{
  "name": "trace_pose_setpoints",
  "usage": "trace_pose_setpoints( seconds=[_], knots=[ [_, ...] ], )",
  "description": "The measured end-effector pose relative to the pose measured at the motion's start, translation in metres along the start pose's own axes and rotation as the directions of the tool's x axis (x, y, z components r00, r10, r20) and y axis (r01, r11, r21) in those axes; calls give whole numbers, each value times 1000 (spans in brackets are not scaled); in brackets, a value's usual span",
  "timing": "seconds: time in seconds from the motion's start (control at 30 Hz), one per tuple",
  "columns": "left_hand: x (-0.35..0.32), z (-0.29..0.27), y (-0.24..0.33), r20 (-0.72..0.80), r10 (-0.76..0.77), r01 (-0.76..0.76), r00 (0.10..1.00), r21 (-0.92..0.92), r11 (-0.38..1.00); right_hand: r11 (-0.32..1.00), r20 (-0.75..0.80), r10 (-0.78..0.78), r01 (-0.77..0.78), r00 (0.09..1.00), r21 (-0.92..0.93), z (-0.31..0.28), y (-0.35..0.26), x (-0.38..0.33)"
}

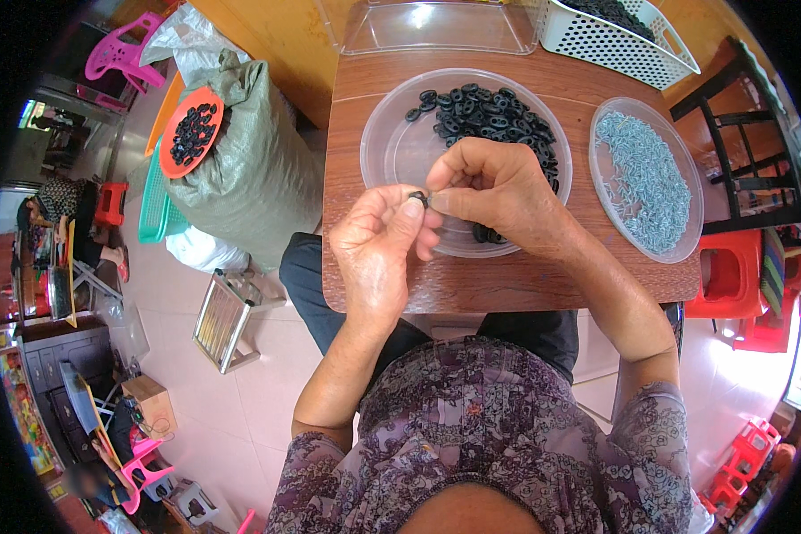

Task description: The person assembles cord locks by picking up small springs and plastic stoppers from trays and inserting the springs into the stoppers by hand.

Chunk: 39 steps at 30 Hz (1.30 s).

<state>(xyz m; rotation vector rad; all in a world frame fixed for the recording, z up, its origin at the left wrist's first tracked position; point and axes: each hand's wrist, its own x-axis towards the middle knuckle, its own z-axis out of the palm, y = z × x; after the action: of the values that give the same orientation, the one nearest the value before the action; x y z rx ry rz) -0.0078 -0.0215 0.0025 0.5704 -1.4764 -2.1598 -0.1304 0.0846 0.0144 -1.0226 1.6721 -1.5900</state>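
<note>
Over the near side of a round clear tub (pixel 380 142), my left hand (pixel 371 254) pinches a small black oval piece (pixel 418 198) between thumb and fingers. My right hand (pixel 500 190) meets it from the right, thumb and forefinger pressed together against the piece's edge; what they hold, if anything, is too small to make out. Many similar black pieces (pixel 489 111), some with visible holes, lie heaped in the tub, partly hidden by my right hand. Right of the tub, small thin silvery-blue pieces (pixel 647 182) cover a shallow oval tray (pixel 607 116).
The brown wooden table (pixel 587 285) also bears a clear rectangular box (pixel 436 40) and a white perforated basket (pixel 596 40) of black pieces. At left, an orange-red plate (pixel 206 100) of black pieces rests on a stuffed sack (pixel 249 151). Red stools (pixel 730 271) stand right.
</note>
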Motion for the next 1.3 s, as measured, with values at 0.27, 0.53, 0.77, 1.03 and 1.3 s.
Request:
trace_pose_setpoints(
  seconds=[0.27,0.53,0.77,1.03,1.3],
  knots=[
    [-3,-3,0,2,-3,3,1000,68,998,1000,11,19,-19,1000,-18,2,-1,0],
    [-7,-1,-2,-19,116,-109,993,228,968,999,7,44,-44,999,25,7,-2,0],
    [1,3,-3,-58,103,-91,993,173,981,997,-21,51,-52,998,-58,7,-3,8],
    [19,6,0,-83,47,-42,995,63,997,979,-35,-65,57,997,-194,1,1,26],
    [23,-9,1,-70,-4,-1,998,-60,998,948,19,-198,196,980,-249,-8,4,28]
  ],
)
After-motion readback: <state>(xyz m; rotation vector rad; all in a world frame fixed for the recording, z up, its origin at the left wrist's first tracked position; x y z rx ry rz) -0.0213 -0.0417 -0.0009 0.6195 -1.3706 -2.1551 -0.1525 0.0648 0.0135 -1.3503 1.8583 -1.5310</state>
